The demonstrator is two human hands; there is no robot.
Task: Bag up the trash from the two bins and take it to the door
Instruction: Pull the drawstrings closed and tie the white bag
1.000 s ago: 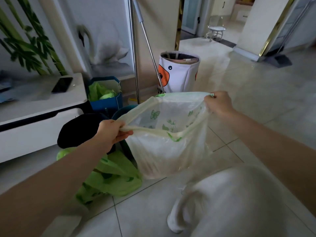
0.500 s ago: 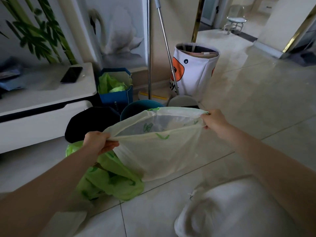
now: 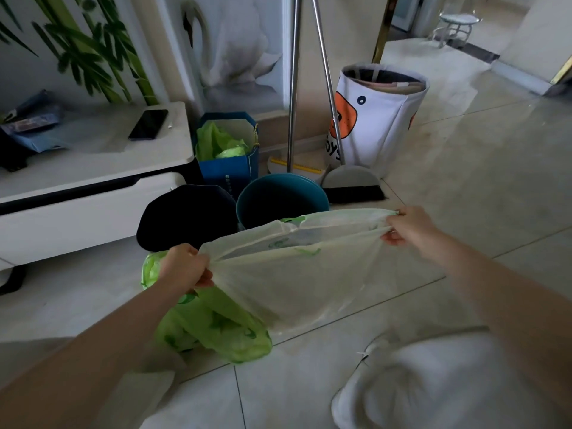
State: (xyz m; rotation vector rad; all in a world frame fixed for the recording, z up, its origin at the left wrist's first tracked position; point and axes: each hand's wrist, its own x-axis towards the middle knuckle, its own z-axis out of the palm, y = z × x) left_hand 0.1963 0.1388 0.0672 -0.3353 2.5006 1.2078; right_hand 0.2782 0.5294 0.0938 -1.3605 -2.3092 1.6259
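left hand [image 3: 185,267]: fingers curled, gripping bag rim
right hand [image 3: 408,226]: fingers pinching opposite rim
bag [image 3: 297,280]: pale, translucent, stretched between hands above floor
bins: teal bin [image 3: 280,199], black bin [image 3: 185,216], just behind bag
green bag [image 3: 216,332]: on floor under left hand

Teal bin [image 3: 280,196] partly behind bag [image 3: 309,274]

Left hand [image 3: 184,267] and right hand [image 3: 408,226] stretching pale bag [image 3: 297,274], teal bin [image 3: 280,199] behind, green bag [image 3: 213,329] apparently full
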